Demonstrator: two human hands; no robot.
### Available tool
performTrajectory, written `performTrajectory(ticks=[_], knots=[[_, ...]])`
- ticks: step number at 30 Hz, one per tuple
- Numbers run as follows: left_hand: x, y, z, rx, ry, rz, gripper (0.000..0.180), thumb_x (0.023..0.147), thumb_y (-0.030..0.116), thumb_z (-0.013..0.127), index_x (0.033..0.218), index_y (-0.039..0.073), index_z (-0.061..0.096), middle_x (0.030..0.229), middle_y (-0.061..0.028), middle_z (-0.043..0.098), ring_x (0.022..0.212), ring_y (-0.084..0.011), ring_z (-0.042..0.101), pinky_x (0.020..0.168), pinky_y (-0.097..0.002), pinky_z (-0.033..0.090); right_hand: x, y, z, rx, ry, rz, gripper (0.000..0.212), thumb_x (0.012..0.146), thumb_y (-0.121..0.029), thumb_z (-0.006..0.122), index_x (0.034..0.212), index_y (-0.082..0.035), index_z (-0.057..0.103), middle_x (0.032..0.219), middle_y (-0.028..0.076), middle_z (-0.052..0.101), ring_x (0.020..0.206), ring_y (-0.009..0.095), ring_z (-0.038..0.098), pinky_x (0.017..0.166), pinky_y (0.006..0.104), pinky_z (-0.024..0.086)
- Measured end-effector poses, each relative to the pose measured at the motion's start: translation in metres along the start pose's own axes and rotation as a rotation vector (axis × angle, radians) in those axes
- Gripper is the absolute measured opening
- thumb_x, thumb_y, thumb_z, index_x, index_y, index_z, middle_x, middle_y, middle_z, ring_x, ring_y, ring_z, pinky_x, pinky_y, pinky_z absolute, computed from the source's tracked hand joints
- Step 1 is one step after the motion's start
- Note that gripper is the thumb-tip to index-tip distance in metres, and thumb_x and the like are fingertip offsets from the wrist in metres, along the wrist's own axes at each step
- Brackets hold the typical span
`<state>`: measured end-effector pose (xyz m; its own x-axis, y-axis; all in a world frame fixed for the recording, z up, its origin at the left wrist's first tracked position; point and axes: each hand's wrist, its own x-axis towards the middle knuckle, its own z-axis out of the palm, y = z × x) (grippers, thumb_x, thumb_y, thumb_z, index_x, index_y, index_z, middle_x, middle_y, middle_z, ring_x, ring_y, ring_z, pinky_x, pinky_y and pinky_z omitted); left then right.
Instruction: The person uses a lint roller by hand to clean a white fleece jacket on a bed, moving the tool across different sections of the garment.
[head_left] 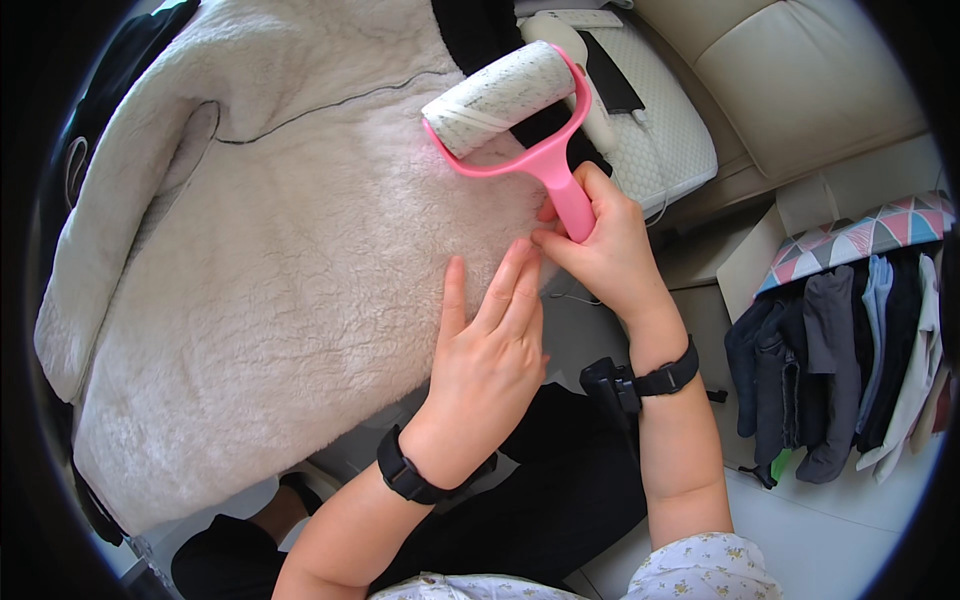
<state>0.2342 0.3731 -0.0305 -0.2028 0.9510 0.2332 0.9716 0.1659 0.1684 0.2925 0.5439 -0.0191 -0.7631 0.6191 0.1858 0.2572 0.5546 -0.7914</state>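
My right hand (610, 240) is closed around the pink handle of a lint roller (500, 98), held up over the coat's right side. Lint and fine hairs speckle the roller's white sheet. Beneath it spreads a cream fleece coat (270, 290), fluffy side up, with a dark piping line and a pocket-like fold at the upper left. My left hand (490, 330) lies flat on the coat near its right edge, fingers stretched out, close to the right hand's fingertips. It holds nothing.
A beige sofa (810, 80) stands at the upper right, beside a white quilted cushion (665, 150) bearing a black flat object (612, 75) and a white device (560, 38). Several dark and light trousers (830, 340) hang at the right under a patterned triangle cloth (870, 235).
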Motion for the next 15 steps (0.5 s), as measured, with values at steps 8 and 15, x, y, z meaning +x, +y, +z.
performTrajectory(ticks=[8, 15], knots=[[-0.0028, -0.0014, 0.0021, -0.048, -0.020, 0.002, 0.076, 0.065, 0.031, 0.081, 0.127, -0.005, 0.057, 0.143, -0.0139, 0.046, 0.139, -0.0249, 0.038, 0.116, -0.0536, 0.027, 0.0003, 0.0000, 0.0005, -0.003, 0.013, -0.021, 0.028, 0.072, -0.006, 0.073, 0.092, -0.001, 0.053, 0.082, 0.016, 0.069, 0.078, 0.034, 0.069, 0.070, 0.0378, 0.054], [-0.0041, -0.0019, 0.0018, -0.021, -0.006, 0.009, 0.074, 0.065, 0.031, 0.081, 0.126, -0.005, 0.058, 0.143, -0.0135, 0.046, 0.137, -0.0250, 0.040, 0.115, -0.0551, 0.028, -0.0012, 0.0040, -0.0057, 0.139, -0.079, 0.060, 0.028, 0.074, 0.000, 0.075, 0.096, -0.003, 0.057, 0.089, 0.003, 0.066, 0.078, 0.010, 0.063, 0.072, 0.0264, 0.052]])
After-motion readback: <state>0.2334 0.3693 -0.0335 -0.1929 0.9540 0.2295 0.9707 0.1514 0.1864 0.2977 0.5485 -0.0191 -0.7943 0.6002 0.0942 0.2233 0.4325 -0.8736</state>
